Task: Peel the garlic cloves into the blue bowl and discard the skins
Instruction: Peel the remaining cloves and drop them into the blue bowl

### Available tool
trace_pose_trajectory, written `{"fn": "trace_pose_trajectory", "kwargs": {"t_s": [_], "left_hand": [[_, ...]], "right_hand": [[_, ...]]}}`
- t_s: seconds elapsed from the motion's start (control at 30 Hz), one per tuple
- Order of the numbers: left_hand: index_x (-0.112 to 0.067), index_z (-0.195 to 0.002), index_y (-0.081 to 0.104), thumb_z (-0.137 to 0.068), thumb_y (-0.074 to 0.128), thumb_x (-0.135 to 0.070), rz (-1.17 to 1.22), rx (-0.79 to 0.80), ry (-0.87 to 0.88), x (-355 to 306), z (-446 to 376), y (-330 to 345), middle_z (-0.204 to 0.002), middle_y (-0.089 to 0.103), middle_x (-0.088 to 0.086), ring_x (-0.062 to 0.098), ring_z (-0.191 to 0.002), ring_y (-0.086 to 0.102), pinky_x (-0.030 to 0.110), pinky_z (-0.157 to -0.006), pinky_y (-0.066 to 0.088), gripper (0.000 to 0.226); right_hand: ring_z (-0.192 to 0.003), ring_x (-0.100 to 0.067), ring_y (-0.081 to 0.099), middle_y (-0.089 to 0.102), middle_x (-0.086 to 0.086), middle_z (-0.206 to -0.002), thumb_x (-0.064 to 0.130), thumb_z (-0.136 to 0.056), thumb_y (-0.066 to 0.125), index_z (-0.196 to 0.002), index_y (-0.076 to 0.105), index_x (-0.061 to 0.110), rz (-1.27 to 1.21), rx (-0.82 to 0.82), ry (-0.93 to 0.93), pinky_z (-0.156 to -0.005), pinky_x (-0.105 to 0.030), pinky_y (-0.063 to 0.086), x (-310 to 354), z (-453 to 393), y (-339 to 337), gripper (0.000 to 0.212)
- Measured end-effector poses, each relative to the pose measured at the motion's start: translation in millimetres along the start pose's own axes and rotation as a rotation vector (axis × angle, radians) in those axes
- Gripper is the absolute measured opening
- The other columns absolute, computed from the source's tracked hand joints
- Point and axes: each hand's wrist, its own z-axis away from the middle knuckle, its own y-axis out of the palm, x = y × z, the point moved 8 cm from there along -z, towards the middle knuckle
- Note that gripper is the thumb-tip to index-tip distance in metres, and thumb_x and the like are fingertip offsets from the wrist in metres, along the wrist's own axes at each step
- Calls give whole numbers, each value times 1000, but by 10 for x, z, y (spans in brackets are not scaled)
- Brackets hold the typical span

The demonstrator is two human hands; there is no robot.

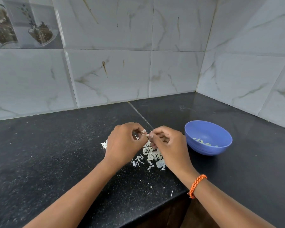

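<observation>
Several peeled cloves (204,142) in blue bowl (220,146)

A black speckled bench (56,153) fills a corner of grey marble-patterned wall tiles (113,71), with one decorative printed tile (23,22) at upper left.

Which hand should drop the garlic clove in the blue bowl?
Probably the right hand: the blue bowl sits just to its right, while the left hand is farther away. Both pinch the garlic clove.

We've got one head cam only: looks forward-down, close over the black counter (56,153), facing the tiled corner wall (155,46).
</observation>
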Motion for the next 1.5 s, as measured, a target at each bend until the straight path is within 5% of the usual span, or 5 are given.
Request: {"fn": "trace_pose_trajectory", "kwargs": {"t_s": [0.3, 0.8, 1.17, 1.33, 1.5], "left_hand": [[-38, -86, 77, -90, 79, -38, -48, -70, 30, 51, -25, -98, -80, 71, -25, 1, -69, 67, 35, -63, 59, 4], [-35, -98, 84, -95, 70, -18, 157, -21, -213, 616, -174, -129, -77, 77, -21, -4, -55, 63, 24, -59, 48, 23], [-14, -53, 60, -94, 79, -27, 131, -71, -198, 561, -166, -168, -49, 62, 2, 26, -49, 63, 39, -60, 56, 46], [-23, -94, 71, -83, 79, 8, 217, 31, -146, 504, -187, -76, -89, 76, -8, 6, -73, 74, 27, -72, 63, 33], [-18, -93, 81, -102, 75, -16, 326, -1, -247, 520, -144, -75, -64, 74, 8, 22, -49, 71, 38, -53, 64, 11]], "right_hand": [[-72, -25, 79, 79, -9, -76, 6, -99, 73, -92, 82, 8, -146, 20, 121, -72, -39, 67, 39, -151, 107, 11], [-81, -17, 63, 64, 5, -88, 20, -104, 65, -97, 69, 18, 989, 331, -644, -58, -36, 54, 380, -160, 642, 9], [-84, -15, 58, 62, 5, -91, 21, -107, 59, -95, 69, 18, 816, 203, -381, -71, -33, 50, 267, -387, 536, 16], [-91, -19, 66, 68, 2, -96, 12, -102, 65, -96, 74, 16, 838, 399, -285, -78, -35, 55, 55, -110, 786, 12], [-87, -18, 61, 64, 3, -90, 14, -104, 62, -89, 70, 17, 795, 209, -358, -71, -32, 49, 195, -190, 590, 17]]}}
